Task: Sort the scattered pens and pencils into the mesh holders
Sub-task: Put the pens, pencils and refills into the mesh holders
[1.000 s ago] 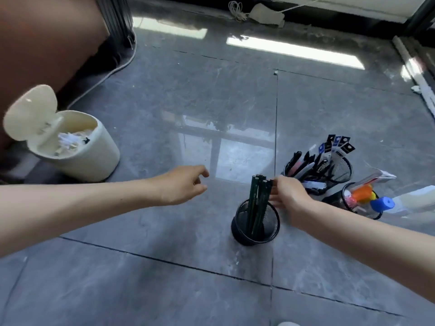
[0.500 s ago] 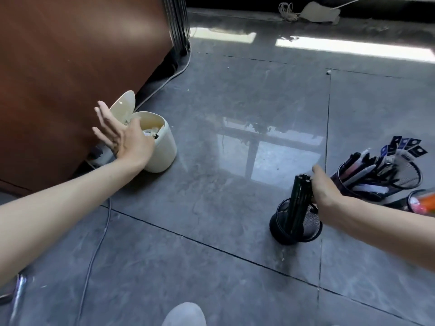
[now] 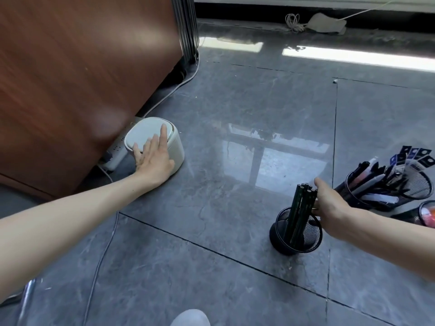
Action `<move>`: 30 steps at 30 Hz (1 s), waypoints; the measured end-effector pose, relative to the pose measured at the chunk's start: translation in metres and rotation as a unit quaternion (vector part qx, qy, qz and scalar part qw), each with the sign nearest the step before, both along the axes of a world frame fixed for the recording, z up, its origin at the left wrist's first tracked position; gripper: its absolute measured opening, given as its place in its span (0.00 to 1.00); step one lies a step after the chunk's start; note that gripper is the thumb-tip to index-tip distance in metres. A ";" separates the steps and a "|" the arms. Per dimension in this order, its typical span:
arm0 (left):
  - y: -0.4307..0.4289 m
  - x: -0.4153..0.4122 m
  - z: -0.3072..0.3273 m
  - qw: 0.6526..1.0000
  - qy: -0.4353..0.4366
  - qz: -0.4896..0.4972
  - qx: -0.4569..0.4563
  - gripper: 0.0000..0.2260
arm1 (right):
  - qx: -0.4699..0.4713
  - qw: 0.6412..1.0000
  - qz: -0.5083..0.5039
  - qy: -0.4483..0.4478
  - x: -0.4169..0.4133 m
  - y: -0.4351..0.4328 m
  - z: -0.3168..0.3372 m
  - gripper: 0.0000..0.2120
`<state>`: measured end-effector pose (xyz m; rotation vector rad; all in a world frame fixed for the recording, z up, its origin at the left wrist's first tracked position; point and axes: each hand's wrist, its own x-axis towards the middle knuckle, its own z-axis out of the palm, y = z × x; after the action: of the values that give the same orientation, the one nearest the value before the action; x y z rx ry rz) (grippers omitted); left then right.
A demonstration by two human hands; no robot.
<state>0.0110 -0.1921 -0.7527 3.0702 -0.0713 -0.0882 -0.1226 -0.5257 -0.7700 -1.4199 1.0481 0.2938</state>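
A bundle of dark green pencils [image 3: 300, 208] stands upright in a black mesh holder [image 3: 306, 242] on the grey tiled floor. My right hand [image 3: 329, 205] grips the tops of these pencils from the right. Behind it, a second mesh holder [image 3: 415, 188] is crammed with pens and markers, and a third holder [image 3: 427, 216] with bright orange and pink items is cut off at the right edge. My left hand [image 3: 153, 158] lies far to the left, fingers straight, pressing on the shut lid of a small cream bin [image 3: 176, 149].
A large brown wooden cabinet [image 3: 70, 78] stands at the left, with a white power strip [image 3: 115, 154] and cables beside it. A grey cable [image 3: 98, 262] runs across the floor at lower left. A shoe tip [image 3: 190, 317] shows at the bottom edge.
My left hand swung left from the middle of the floor to the cream bin and pushed its raised lid down shut. My right hand kept hold of the pencils in the holder.
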 end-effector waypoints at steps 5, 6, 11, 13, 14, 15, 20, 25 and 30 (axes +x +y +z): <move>0.002 0.004 -0.003 0.994 -0.056 -0.016 0.088 0.18 | -0.004 1.000 -0.002 0.002 0.001 -0.001 -0.005 0.17; 0.002 0.006 -0.003 0.993 -0.061 -0.023 0.101 0.17 | -0.007 1.000 -0.002 -0.002 0.001 -0.001 -0.007 0.17; -0.001 0.005 -0.005 0.990 -0.042 -0.027 0.135 0.19 | -0.003 0.999 -0.030 -0.018 0.001 -0.002 -0.011 0.20; -0.004 -0.001 -0.010 0.990 -0.015 -0.010 0.137 0.29 | 0.009 0.999 -0.039 -0.016 0.001 -0.002 -0.012 0.22; -0.008 -0.004 -0.012 0.991 -0.007 -0.003 0.137 0.34 | 0.014 0.999 -0.043 -0.013 0.000 -0.003 -0.012 0.23; -0.015 -0.008 -0.012 0.991 -0.017 -0.012 0.135 0.37 | 0.019 0.999 -0.045 -0.013 0.000 -0.003 -0.012 0.24; -0.083 -0.038 -0.009 0.972 0.140 -0.169 -0.077 0.35 | 0.040 0.999 -0.036 0.002 -0.011 -0.015 -0.013 0.26; -0.151 -0.092 -0.012 0.829 0.492 -0.113 -0.242 0.31 | 0.023 0.999 -0.034 0.029 -0.029 -0.032 -0.017 0.27; -0.180 -0.111 -0.025 0.770 0.571 -0.081 -0.272 0.19 | 0.011 0.996 -0.076 0.049 -0.045 -0.057 -0.014 0.25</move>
<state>-0.1001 -0.3725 -0.7777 1.9589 -0.2280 -1.5565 -0.1680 -0.5830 -0.7842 -1.3098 1.2233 0.2660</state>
